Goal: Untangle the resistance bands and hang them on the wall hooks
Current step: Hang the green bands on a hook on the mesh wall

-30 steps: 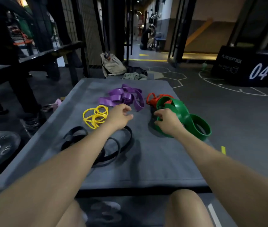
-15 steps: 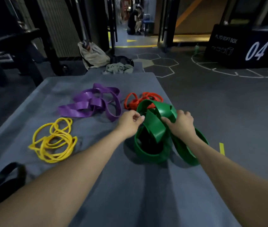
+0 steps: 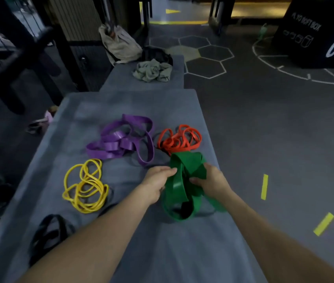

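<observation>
A wide green band hangs in twisted loops just above the grey mat. My left hand grips its left strand and my right hand grips folded strands on its right side. On the mat lie a tangled purple band, a tangled orange band, a tangled yellow band and a black band at the near left. No wall hooks are in view.
A second grey mat behind carries a crumpled grey-green cloth. A beige bag leans by dark rack posts at the left. A black soft box marked 04 stands far right. Yellow tape marks dot the floor.
My left hand left the middle of the mat and took hold of the green band. Both hands have lifted and drawn it nearer, uncovering the orange band. The view tilted downward.
</observation>
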Motion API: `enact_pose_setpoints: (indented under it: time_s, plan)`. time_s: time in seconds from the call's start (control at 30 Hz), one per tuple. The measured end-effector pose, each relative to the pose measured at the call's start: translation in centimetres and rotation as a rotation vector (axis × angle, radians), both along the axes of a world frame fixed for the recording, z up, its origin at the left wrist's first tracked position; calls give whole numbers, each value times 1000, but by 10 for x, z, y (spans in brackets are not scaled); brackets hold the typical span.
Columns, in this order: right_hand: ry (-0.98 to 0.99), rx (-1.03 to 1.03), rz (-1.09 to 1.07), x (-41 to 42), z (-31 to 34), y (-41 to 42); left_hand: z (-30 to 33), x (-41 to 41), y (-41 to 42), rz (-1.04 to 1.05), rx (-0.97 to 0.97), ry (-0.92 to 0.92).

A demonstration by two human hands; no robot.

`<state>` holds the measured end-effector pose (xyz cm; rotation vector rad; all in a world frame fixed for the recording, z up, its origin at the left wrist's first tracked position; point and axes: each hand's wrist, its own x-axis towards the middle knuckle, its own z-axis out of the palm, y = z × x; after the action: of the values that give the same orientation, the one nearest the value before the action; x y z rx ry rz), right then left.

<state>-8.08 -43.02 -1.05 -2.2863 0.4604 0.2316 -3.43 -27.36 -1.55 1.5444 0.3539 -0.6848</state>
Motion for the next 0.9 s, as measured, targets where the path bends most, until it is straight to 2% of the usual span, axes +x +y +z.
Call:
enact_pose_setpoints:
  time_s: [0.2, 0.47, 0.57, 0.77, 0.9]
  plan:
    - [49, 44, 161, 3, 127, 14, 128, -15, 25, 159, -42, 69]
    - [-129, 173, 363, 31, 320, 75, 322, -20, 85, 277, -174, -9]
    - [-187, 155, 489, 36, 380, 113, 384, -33, 122, 320, -129, -82]
    - [-205, 178, 709, 22, 476, 189, 467, -62, 201, 561, -101, -242]
    - [-229, 212, 859, 10, 514, 245, 496, -93, 256, 741, -90, -272]
